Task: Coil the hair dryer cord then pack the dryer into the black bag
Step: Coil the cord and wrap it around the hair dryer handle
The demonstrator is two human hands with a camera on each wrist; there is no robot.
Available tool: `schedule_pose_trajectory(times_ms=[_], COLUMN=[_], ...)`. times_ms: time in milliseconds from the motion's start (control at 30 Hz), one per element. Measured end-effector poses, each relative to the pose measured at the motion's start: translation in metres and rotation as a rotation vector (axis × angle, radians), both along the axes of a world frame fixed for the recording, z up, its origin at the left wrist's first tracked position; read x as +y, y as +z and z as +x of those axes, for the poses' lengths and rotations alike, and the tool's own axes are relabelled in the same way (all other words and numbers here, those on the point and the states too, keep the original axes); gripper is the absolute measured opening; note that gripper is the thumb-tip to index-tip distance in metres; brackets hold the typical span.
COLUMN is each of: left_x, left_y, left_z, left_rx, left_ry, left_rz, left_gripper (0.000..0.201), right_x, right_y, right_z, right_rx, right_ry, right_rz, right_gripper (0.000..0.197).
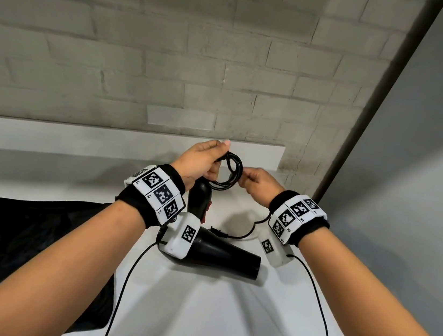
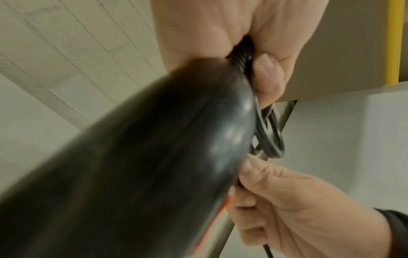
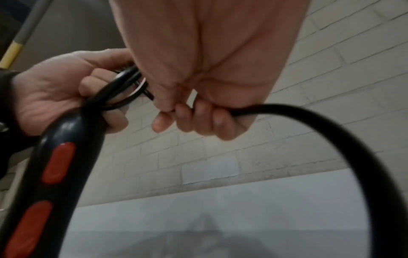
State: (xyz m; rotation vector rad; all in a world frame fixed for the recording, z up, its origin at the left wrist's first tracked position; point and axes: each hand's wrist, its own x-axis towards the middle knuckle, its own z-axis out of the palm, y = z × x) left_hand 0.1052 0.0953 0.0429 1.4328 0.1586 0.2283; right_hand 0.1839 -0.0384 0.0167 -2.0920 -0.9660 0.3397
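A black hair dryer (image 1: 220,255) with red switches (image 3: 58,162) lies on the white table (image 1: 194,319), its handle (image 1: 200,196) rising toward my hands. My left hand (image 1: 201,162) grips the coiled loops of black cord (image 1: 232,169) just above the handle end. My right hand (image 1: 258,182) pinches the cord beside the coil, and the loose length curves down from it (image 3: 331,118) to the plug (image 1: 217,231) lying on the table. The black bag (image 1: 21,248) lies flat at the left, under my left forearm.
A grey brick wall (image 1: 174,48) stands behind the table, with a low white ledge (image 1: 78,137) along it. A grey panel and post (image 1: 392,105) close the right side. Thin black cables (image 1: 126,282) run from the wrist cameras toward me.
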Motion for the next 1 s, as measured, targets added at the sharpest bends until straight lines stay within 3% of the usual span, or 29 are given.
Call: schedule_pose_trajectory(times_ms=[133,267,333,433,667,1000], left_x=[-0.003,-0.007,-0.008,-0.009,-0.011,-0.008], left_y=[0.005,0.005,0.006,0.007,0.006,0.001], left_z=[-0.003,-0.003,-0.002,0.0,0.003,0.007], left_rx=[0.04,0.051,0.053,0.067,0.038,0.033], left_ry=[-0.031,-0.014,-0.018,-0.026,-0.021,-0.013], left_rz=[-0.014,0.027,0.051,0.118,0.118,0.113], left_gripper=[0.035,0.028,0.025,0.039,0.033,0.034], right_x=[0.002,0.008,0.012,0.018,0.02,0.009], right_y=[0.022,0.049,0.056,0.059,0.044,0.025], right_z=[0.008,0.006,0.001,-0.013,-0.029,-0.028], right_rx=[-0.19,-0.363,-0.413,-0.451,-0.336,-0.333], right_ry=[-0.184,-0.302,-0.321,-0.29,-0.182,-0.237], right_rz=[0.043,0.079,0.106,0.147,0.304,0.439], right_gripper=[0.021,0.02,0.019,0.018,0.017,0.016])
